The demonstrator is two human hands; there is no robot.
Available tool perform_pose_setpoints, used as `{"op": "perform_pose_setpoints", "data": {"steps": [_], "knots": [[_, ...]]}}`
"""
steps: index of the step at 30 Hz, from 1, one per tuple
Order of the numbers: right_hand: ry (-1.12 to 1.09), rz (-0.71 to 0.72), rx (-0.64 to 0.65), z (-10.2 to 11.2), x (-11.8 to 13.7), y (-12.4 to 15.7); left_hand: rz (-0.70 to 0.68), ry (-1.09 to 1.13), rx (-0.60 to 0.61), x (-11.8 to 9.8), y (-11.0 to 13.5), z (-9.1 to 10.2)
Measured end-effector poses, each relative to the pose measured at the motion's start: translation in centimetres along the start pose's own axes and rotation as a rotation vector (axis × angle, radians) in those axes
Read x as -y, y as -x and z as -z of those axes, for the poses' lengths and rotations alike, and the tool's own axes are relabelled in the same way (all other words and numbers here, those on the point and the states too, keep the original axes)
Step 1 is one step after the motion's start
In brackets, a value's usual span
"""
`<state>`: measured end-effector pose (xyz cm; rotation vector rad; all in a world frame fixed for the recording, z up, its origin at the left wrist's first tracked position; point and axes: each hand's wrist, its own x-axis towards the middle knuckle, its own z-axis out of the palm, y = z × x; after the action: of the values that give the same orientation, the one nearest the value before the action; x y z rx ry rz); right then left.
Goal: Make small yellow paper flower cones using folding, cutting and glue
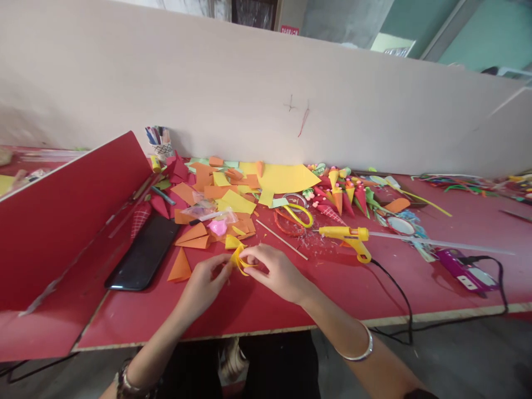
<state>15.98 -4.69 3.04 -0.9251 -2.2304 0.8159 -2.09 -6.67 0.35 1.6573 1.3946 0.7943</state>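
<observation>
Between both hands, just above the red table [286,305], is a curled piece of yellow paper [240,260]. My left hand [206,280] pinches its left side between thumb and fingers. From the right, my right hand [272,269] grips the paper's other edge with thumb and fingertips. Another yellow scrap [233,241] lies right behind the held piece. An orange folded paper triangle [180,267] rests left of my left hand. Beyond my right hand lie a thin wooden stick [282,240] and a yellow glue gun [347,237] with a long clear glue stick in its back.
A black phone [143,252] lies at left beside a red upright board [78,221]. Several orange and yellow paper pieces, yellow-handled scissors [305,216] and finished paper cones [337,199] spread behind. A purple power strip [467,271] with a black cable sits at right; a pen cup [161,145] stands behind.
</observation>
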Motion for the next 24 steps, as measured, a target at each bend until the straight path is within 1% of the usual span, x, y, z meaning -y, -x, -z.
{"op": "perform_pose_setpoints", "data": {"steps": [3,5,9,14,17,21,24], "knots": [[-0.078,-0.075,-0.009,0.0,0.1,0.1,-0.04,-0.154,-0.09,0.0,0.1,0.1],[-0.101,-0.104,-0.001,0.1,0.1,0.2,-0.033,-0.24,-0.155,0.1,0.1,0.2],[-0.103,-0.092,0.035,0.0,0.0,0.4,-0.006,-0.34,-0.25,0.1,0.2,0.2],[-0.086,-0.052,0.019,-0.1,-0.1,0.3,-0.034,-0.394,-0.261,0.1,0.3,0.1],[-0.021,-0.027,0.007,0.0,0.0,0.3,-0.037,-0.396,-0.265,0.0,0.3,0.2],[0.08,-0.04,0.002,0.6,-0.1,0.5,-0.046,-0.379,-0.265,0.1,0.4,0.7],[0.154,-0.028,-0.01,1.2,-0.6,0.9,-0.069,-0.385,-0.297,0.4,0.4,1.4]]}}
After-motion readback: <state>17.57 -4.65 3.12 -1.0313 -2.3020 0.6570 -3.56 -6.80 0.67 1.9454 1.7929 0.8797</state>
